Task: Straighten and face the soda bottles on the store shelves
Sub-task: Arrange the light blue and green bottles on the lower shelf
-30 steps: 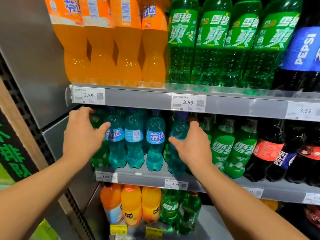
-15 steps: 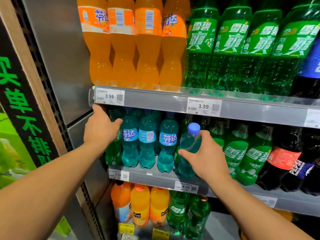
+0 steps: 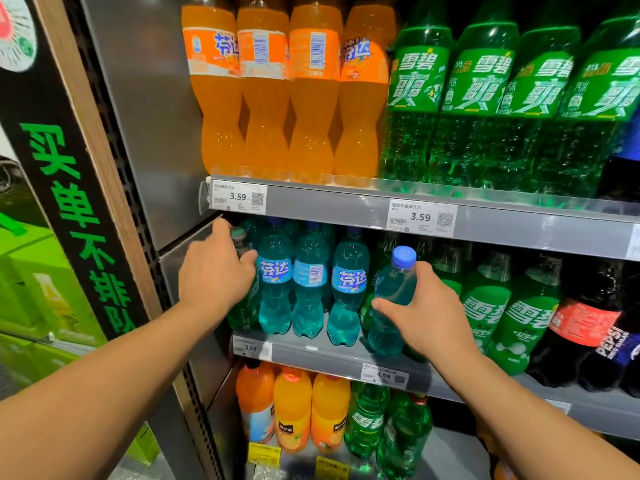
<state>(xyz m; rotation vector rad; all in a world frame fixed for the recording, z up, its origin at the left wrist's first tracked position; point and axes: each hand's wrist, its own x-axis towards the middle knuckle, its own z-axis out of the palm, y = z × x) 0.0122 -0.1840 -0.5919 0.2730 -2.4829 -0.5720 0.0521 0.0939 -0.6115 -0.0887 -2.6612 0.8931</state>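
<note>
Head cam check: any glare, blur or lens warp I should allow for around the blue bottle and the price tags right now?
Head view: glare streaks the clear shelf lip; the 3.59 tag reads fine, the lower tag is soft; the blue bottle in the right hand is slightly blurred; the left hand blurs at its fingertips; wide-angle warp leans the edges.

In my right fingers (image 3: 384, 304) the teal bottle (image 3: 393, 299) is clear, glossy plastic with a smooth blue plastic cap (image 3: 403, 255). Under my left fingers (image 3: 244, 259) sits a green bottle (image 3: 242, 306) of the same shiny plastic. Between my fingers, the teal bottles (image 3: 308, 289) wear slick printed film labels. Above my fingers, the shelf edge (image 3: 329, 206) is matt grey metal with paper price tags (image 3: 239, 197) behind clear plastic. Left of my fingers, brushed metal side panel (image 3: 152, 109), wood-look post (image 3: 86, 133).
</note>
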